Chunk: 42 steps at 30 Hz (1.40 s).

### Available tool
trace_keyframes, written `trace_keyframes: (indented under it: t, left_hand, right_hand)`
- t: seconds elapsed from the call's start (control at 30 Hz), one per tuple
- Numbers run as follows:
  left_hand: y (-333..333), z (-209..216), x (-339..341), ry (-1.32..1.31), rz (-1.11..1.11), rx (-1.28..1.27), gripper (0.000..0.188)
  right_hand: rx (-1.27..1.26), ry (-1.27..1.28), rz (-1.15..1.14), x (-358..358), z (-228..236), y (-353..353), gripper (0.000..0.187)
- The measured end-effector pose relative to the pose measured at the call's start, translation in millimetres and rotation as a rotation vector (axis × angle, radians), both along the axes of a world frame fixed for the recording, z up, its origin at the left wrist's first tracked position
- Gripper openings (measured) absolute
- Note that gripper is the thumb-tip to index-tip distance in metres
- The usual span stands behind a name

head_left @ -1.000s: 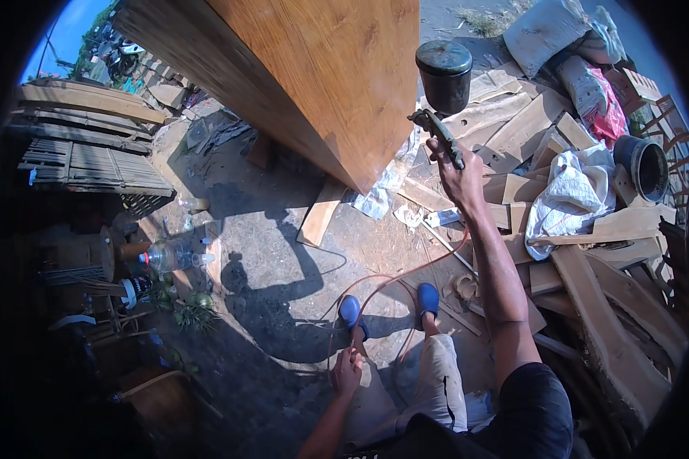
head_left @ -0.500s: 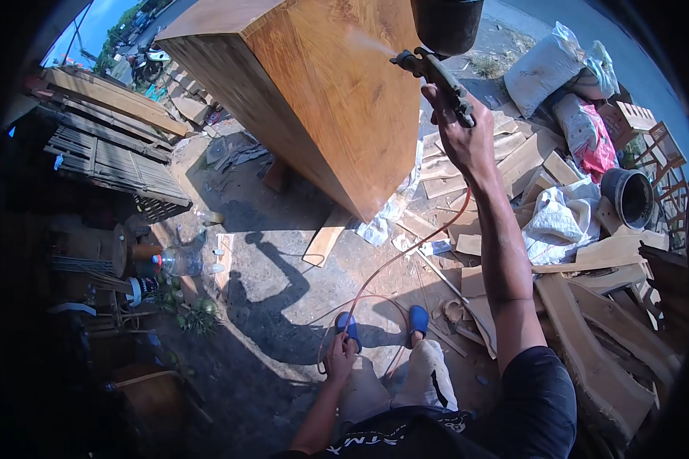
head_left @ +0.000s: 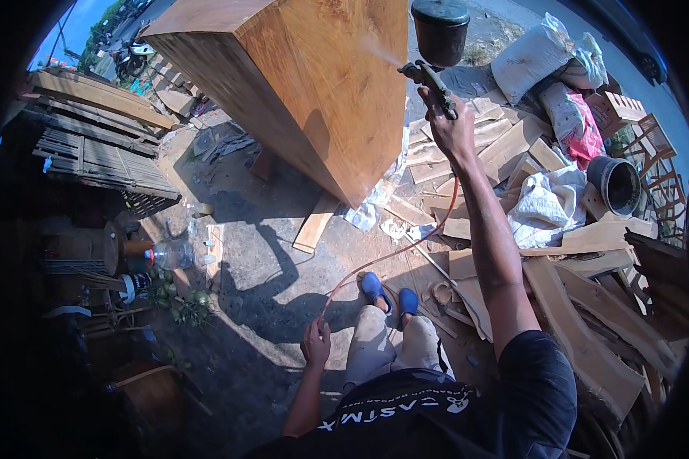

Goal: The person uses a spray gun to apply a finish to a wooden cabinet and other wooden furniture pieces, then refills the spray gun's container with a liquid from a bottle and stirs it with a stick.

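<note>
Fingers point(head_left: 434, 112) of the right hand point(head_left: 453, 136) were wrapped round a dark metal spray gun point(head_left: 434, 82), misting toward the boxy brown wooden cabinet point(head_left: 321, 92) ahead, left hand point(head_left: 315, 343) curled closed on a thin red hose point(head_left: 390, 255).

Hard sunlight from about 3 o'clock; my shadow point(head_left: 264, 307) falls dark on the ground point(head_left: 325, 264) toward 9. Wood scraps point(head_left: 586, 340) at 4 read bright; clutter point(head_left: 149, 394) at 8 sinks near black. Spray mist point(head_left: 379, 50) blurs the wooden panel point(head_left: 337, 115) at 12. Fisheye curves my edges; black vignette all round.
</note>
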<state>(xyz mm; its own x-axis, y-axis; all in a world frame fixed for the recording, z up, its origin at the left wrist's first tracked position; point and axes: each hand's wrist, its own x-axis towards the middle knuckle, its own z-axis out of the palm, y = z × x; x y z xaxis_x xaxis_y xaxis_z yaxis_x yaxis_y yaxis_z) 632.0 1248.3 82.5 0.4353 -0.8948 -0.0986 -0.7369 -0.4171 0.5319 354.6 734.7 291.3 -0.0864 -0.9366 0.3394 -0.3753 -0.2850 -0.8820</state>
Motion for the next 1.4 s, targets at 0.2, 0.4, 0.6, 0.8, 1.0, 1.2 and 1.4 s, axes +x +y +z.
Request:
trace_keyframes:
  t: [0.2, 0.4, 0.6, 0.8, 1.0, 1.2, 1.4]
  left_hand:
    - [-8, -15, 38, 0.038, -0.099, 0.120, 0.029]
    - [-26, -28, 68, 0.052, -0.151, 0.181, 0.033]
    - [-42, -34, 77, 0.040, -0.168, 0.238, 0.028]
    - [-37, -44, 62, 0.044, -0.148, 0.269, 0.030]
    - [-33, -41, 5, 0.023, -0.118, 0.310, 0.028]
    - [-68, -36, -49, 0.079, -0.066, 0.251, 0.028]
    - [-96, -26, -72, 0.039, -0.099, 0.159, 0.028]
  right_hand:
    - [0.174, 0.111, -0.036, 4, -111, -5, 0.055]
    - [0.330, 0.092, -0.080, 21, -191, 2, 0.060]
    - [0.411, 0.183, -0.079, 18, -290, -11, 0.066]
    - [0.576, 0.387, -0.009, 0, -319, -23, 0.069]
    - [0.415, 0.122, 0.062, -22, -236, -27, 0.058]
    - [0.230, 0.045, 0.123, -64, -146, -54, 0.049]
    - [0.086, 0.009, 0.168, -83, -71, -80, 0.047]
